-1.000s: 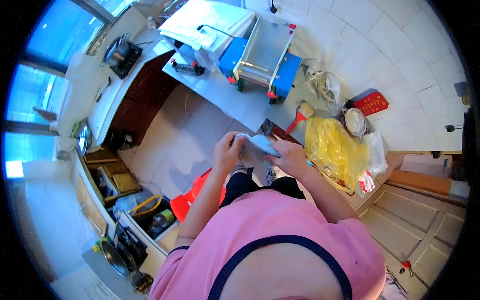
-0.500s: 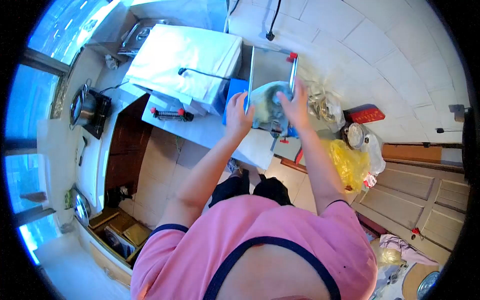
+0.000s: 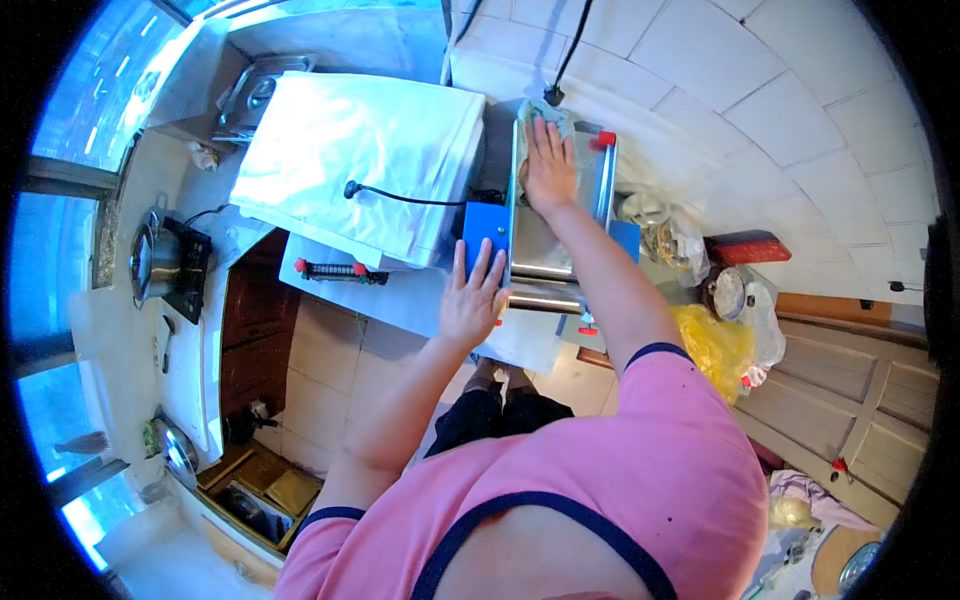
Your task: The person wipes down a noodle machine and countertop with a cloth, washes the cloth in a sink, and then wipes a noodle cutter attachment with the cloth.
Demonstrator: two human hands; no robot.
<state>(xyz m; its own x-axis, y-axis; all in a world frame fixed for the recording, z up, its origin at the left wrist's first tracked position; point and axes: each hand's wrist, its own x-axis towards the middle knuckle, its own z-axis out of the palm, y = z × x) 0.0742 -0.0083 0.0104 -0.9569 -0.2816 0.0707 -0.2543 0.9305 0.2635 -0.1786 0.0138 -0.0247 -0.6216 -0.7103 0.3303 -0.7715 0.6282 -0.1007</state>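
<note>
A metal machine with steel rollers [image 3: 545, 300], a sloping steel tray [image 3: 540, 245] and a blue side housing [image 3: 487, 222] stands on the counter in front of me. My right hand [image 3: 550, 172] lies flat, fingers stretched out, over a pale greenish cloth [image 3: 545, 112] at the tray's far end. Much of the cloth is hidden beneath the palm. My left hand [image 3: 472, 300] rests with spread fingers against the near part of the blue housing and holds nothing. A red knob [image 3: 607, 139] sits at the tray's far right corner.
Left of the machine stands a large box under a white cover [image 3: 360, 150], with a black-plugged cord [image 3: 400, 196] on it. A roller attachment with red knobs [image 3: 340, 271] lies in front. On the right are a yellow plastic bag [image 3: 715, 345] and a red box [image 3: 748, 247]. A pot [image 3: 155, 262] stands far left.
My right hand has moved away from me up the tray, and the cloth has gone from the near end to the far end. My left hand has shifted down and slightly left onto the housing.
</note>
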